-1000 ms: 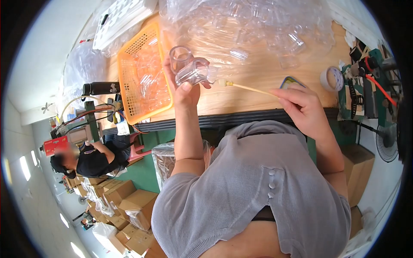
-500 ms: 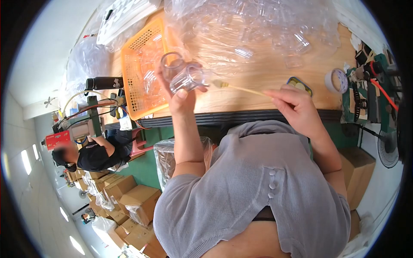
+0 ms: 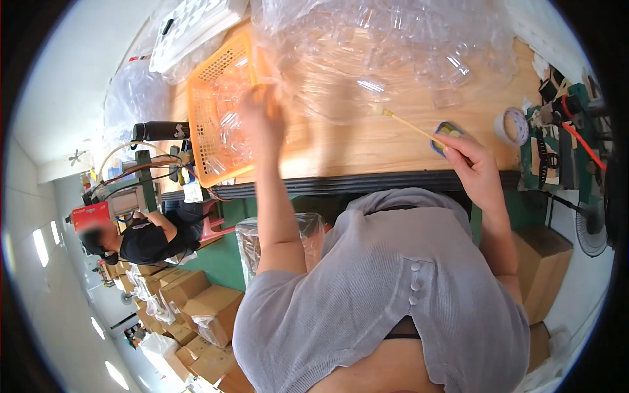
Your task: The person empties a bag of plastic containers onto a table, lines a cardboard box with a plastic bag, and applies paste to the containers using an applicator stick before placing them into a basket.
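Note:
My right hand (image 3: 470,158) is closed round a thin brush (image 3: 413,124) with a pale wooden handle. The brush's light tip points left, above the wooden table (image 3: 354,147). Just behind that hand sits a small blue-rimmed dish (image 3: 448,131) with pale yellowish pieces in it, partly hidden. My left hand (image 3: 263,121) is smeared by motion over the right side of an orange plastic basket (image 3: 196,141); its fingers cannot be made out. Clear plastic containers (image 3: 229,121) lie inside the basket.
Plastic film (image 3: 314,72) and several clear containers (image 3: 452,69) cover the table's back. A tape roll (image 3: 513,126) lies at the right, near a green machine (image 3: 570,137). A black bottle (image 3: 160,131) is left of the basket. A person in black (image 3: 147,239) sits at far left.
My left hand has moved from in front of the basket to over its right side; the clear containers it held no longer show there. My right hand has shifted right with the brush.

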The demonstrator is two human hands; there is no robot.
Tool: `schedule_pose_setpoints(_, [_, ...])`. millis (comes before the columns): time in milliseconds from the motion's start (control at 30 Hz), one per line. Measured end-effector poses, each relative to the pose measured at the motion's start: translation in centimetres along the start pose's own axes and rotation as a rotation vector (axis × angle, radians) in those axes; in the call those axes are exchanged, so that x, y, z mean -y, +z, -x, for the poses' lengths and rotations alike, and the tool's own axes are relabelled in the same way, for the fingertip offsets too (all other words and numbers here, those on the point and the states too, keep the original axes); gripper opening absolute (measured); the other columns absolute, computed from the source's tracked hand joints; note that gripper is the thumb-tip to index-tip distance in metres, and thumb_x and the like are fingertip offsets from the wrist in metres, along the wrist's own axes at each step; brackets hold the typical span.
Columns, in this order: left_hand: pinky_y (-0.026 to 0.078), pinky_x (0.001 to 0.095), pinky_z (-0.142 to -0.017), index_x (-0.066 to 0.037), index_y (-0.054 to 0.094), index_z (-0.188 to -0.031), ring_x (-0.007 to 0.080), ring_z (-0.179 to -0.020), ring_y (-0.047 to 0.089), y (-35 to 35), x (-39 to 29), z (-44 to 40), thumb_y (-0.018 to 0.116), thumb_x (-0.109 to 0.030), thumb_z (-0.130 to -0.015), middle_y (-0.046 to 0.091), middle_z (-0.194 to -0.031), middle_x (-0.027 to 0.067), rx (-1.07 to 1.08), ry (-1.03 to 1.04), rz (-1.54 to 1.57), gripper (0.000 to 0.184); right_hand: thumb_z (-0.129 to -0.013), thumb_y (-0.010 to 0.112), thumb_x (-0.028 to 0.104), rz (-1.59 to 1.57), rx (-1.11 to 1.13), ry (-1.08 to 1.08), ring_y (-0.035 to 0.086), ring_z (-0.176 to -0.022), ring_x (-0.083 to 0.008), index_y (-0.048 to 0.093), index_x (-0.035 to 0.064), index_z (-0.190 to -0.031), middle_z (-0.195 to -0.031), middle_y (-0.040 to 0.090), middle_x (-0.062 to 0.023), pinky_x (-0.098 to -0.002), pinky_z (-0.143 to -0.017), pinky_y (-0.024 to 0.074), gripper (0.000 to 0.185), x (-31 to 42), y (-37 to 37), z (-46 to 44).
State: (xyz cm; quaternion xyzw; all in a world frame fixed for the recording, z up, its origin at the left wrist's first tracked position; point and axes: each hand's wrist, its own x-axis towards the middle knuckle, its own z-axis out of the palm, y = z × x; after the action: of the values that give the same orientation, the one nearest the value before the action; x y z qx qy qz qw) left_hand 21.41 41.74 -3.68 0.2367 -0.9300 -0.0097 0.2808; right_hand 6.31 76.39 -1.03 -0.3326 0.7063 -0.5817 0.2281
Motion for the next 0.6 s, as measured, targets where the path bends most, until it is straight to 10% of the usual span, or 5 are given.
schedule_pose_setpoints(133, [0.035,0.0463,-0.101,-0.011,0.057,-0.116,0.0317,-0.115,0.045,8.0,-8.1,-0.2,0.051,0.001,-0.074,0.054,-0.119,0.0108,0.27,0.47,0.146,0.044,-0.089,0.056,0.003,0.017,-0.022,0.042,0.047,-0.069,-0.0079,0.064,-0.0005,-0.107,-0.076,0.056,-0.0018,-0.0223,-0.061,0.0378,0.02,-0.6,-0.4,0.8])
schedule_pose_setpoints(267, [0.028,0.0503,-0.104,-0.015,0.055,-0.118,0.0297,-0.118,0.043,12.4,-9.5,-0.5,0.052,0.004,-0.072,0.05,-0.124,0.0111,0.436,0.451,0.008,0.05,-0.089,0.056,0.003,0.02,-0.072,0.073,0.05,-0.073,-0.0085,0.064,-0.0005,-0.108,-0.082,0.06,-0.0032,-0.0213,-0.064,0.0394,0.021,0.0,-1.4,1.8])
schedule_pose_setpoints(367, [0.036,0.0451,-0.098,-0.008,0.055,-0.116,0.0272,-0.109,0.051,11.4,-9.6,-2.1,0.056,-0.002,-0.076,0.057,-0.112,0.0129,0.468,0.273,0.137,0.04,-0.09,0.056,0.004,0.03,-0.107,0.131,0.055,-0.08,-0.0085,0.064,-0.0009,-0.109,-0.089,0.062,-0.0043,-0.021,-0.071,0.0424,0.021,0.1,-2.9,2.8])
schedule_pose_setpoints(567, [0.05,0.0327,-0.071,0.005,0.056,-0.1,0.0206,-0.079,0.061,14.9,-10.9,-4.6,0.071,-0.02,-0.076,0.064,-0.085,0.0104,0.626,-0.82,1.726,0.038,-0.089,0.056,0.003,-0.004,-0.178,0.182,0.055,-0.084,-0.008,0.063,-0.0023,-0.109,-0.095,0.063,-0.0039,-0.0209,-0.075,0.0426,0.022,-1.3,-3.0,3.5])
schedule_pose_setpoints(600, [0.051,0.0341,-0.065,0.003,0.053,-0.096,0.0211,-0.077,0.061,16.1,-12.0,-3.8,0.073,-0.016,-0.074,0.063,-0.087,0.0113,0.467,-0.934,1.583,0.035,-0.089,0.056,0.003,-0.016,-0.169,0.178,0.055,-0.085,-0.008,0.063,-0.0024,-0.109,-0.095,0.063,-0.0038,-0.0208,-0.076,0.0426,0.022,-1.2,-3.0,3.4])
